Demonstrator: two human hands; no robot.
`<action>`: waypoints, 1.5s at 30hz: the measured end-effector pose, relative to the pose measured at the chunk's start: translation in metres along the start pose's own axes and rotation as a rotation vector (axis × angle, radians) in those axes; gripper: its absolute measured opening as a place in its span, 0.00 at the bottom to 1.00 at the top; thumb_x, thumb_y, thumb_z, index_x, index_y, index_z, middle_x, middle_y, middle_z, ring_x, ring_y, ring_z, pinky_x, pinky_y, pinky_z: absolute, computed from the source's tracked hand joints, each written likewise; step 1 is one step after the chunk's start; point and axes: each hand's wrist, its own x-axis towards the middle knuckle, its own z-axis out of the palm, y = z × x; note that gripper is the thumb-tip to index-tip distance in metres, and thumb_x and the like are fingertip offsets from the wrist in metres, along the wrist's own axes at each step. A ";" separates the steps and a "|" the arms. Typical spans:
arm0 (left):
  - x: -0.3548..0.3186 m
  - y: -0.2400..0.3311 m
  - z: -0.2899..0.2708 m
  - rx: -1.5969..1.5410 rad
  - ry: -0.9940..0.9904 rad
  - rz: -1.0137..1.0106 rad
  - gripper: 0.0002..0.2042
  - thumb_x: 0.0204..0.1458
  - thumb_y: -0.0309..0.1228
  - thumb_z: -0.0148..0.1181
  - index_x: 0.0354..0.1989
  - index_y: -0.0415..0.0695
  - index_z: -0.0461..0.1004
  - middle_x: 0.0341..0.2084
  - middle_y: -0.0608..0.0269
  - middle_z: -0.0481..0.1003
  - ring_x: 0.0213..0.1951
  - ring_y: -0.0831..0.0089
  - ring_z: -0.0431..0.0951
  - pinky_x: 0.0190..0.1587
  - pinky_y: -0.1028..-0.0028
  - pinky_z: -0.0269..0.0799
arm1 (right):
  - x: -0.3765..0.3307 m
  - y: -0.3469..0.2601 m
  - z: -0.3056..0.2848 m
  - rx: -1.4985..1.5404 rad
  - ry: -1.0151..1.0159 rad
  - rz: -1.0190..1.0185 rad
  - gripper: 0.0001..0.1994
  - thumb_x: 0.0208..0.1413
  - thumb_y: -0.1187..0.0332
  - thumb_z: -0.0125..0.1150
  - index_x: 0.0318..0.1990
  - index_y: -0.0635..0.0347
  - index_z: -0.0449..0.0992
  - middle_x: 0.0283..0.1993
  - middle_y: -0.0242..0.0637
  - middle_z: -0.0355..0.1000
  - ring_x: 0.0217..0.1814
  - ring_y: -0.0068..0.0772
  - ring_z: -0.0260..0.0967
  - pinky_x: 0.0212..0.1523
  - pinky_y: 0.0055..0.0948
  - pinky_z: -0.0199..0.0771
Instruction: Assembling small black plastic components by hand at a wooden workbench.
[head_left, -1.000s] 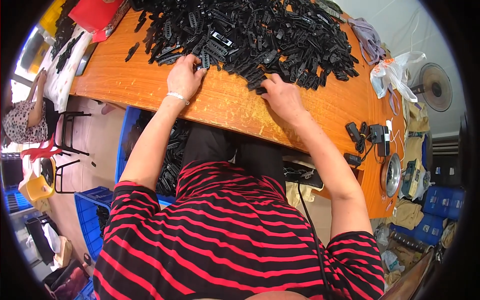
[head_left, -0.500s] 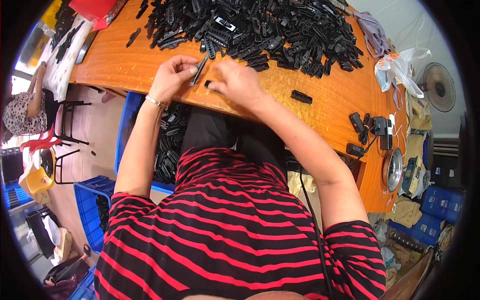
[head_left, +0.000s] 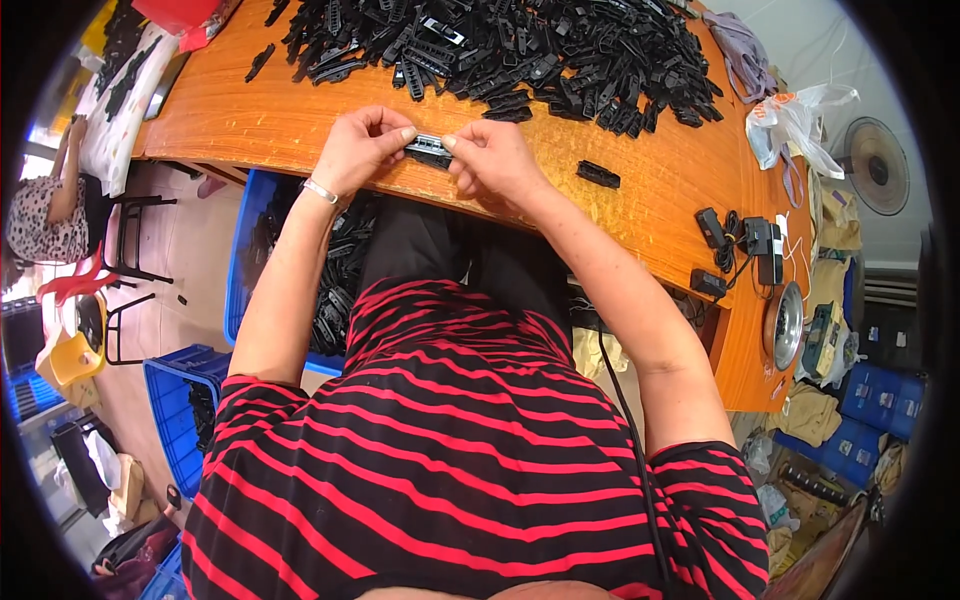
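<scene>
Both hands are now meeting on one small grey strip [head_left: 428,144], whereas half a second ago the left hand [head_left: 354,152] was holding it alone, tilted, and the right hand [head_left: 502,162] was blurring past just beside it. The strip is now lying crosswise near eleven o'clock, above the counter's front edge: the left hand is pinching its left end, the right hand its right end. A dark part is showing directly below it, too small to tell whether it is touching. At half past one, a loose black piece [head_left: 598,174] is still lying alone on the counter [head_left: 255,125].

The wood is looking worn, and a heap of black pieces [head_left: 540,65] is spreading across twelve o'clock. Power adapters [head_left: 768,250] and a metal bowl [head_left: 788,325] are sitting toward three, a white plastic bag [head_left: 800,125] at two, with a fan [head_left: 873,168] standing beyond. Toward nine, a blue tub [head_left: 239,265] is holding more black pieces, and another person [head_left: 45,225] is sitting farther off.
</scene>
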 end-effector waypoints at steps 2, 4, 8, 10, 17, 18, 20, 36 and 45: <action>0.003 -0.003 0.000 0.070 0.057 0.010 0.05 0.51 0.27 0.62 0.32 0.39 0.75 0.19 0.70 0.71 0.20 0.85 0.69 0.21 0.83 0.63 | -0.001 0.003 0.005 0.054 -0.015 0.073 0.09 0.58 0.67 0.57 0.34 0.65 0.70 0.22 0.33 0.72 0.16 0.20 0.68 0.15 0.19 0.67; 0.008 -0.006 0.001 0.135 0.062 0.012 0.05 0.52 0.27 0.62 0.31 0.39 0.74 0.19 0.70 0.71 0.20 0.84 0.68 0.21 0.83 0.62 | 0.000 0.004 0.008 0.030 0.005 0.074 0.09 0.58 0.67 0.57 0.34 0.64 0.69 0.21 0.34 0.71 0.16 0.20 0.67 0.15 0.19 0.67; 0.016 -0.012 0.001 0.206 0.078 0.042 0.06 0.51 0.27 0.62 0.29 0.39 0.73 0.18 0.70 0.70 0.19 0.84 0.67 0.21 0.82 0.62 | 0.002 0.003 0.009 0.004 0.039 0.067 0.08 0.57 0.69 0.57 0.33 0.63 0.66 0.20 0.34 0.70 0.14 0.21 0.66 0.14 0.20 0.66; 0.018 -0.017 0.000 0.223 0.077 0.033 0.06 0.51 0.27 0.62 0.29 0.39 0.73 0.18 0.70 0.70 0.20 0.84 0.67 0.22 0.82 0.63 | 0.002 0.004 0.010 -0.016 0.037 0.078 0.08 0.57 0.69 0.57 0.33 0.63 0.66 0.20 0.34 0.70 0.14 0.21 0.66 0.13 0.20 0.66; 0.020 -0.025 0.004 0.345 0.123 0.080 0.06 0.51 0.28 0.63 0.29 0.38 0.73 0.19 0.70 0.70 0.22 0.83 0.67 0.25 0.80 0.64 | 0.004 0.005 0.008 -0.136 0.017 0.102 0.08 0.56 0.70 0.59 0.31 0.63 0.66 0.17 0.32 0.69 0.14 0.21 0.65 0.14 0.21 0.63; 0.019 -0.022 0.006 0.344 0.118 0.080 0.06 0.51 0.28 0.63 0.29 0.38 0.73 0.19 0.70 0.70 0.22 0.83 0.67 0.25 0.80 0.64 | 0.006 0.009 0.006 -0.135 0.021 0.104 0.08 0.56 0.70 0.59 0.31 0.63 0.66 0.17 0.32 0.69 0.14 0.21 0.65 0.14 0.21 0.63; 0.018 -0.017 0.010 0.451 0.107 0.085 0.07 0.50 0.28 0.63 0.28 0.39 0.72 0.18 0.70 0.70 0.22 0.82 0.66 0.26 0.78 0.64 | 0.012 0.020 0.003 -0.311 0.070 0.039 0.11 0.50 0.66 0.64 0.29 0.62 0.69 0.19 0.38 0.70 0.18 0.31 0.69 0.23 0.33 0.69; -0.073 -0.022 -0.083 0.596 0.175 0.047 0.05 0.51 0.27 0.61 0.29 0.38 0.74 0.27 0.69 0.72 0.32 0.81 0.69 0.39 0.80 0.65 | -0.044 0.009 -0.059 -0.864 0.289 -0.372 0.10 0.47 0.66 0.65 0.33 0.59 0.73 0.28 0.38 0.72 0.31 0.41 0.72 0.31 0.34 0.71; -0.024 -0.018 -0.055 0.656 0.386 0.356 0.08 0.50 0.30 0.61 0.33 0.38 0.75 0.27 0.57 0.76 0.30 0.69 0.76 0.37 0.73 0.71 | -0.074 0.029 -0.125 -1.200 0.412 -0.202 0.11 0.46 0.67 0.65 0.38 0.57 0.75 0.38 0.41 0.70 0.39 0.48 0.71 0.37 0.40 0.71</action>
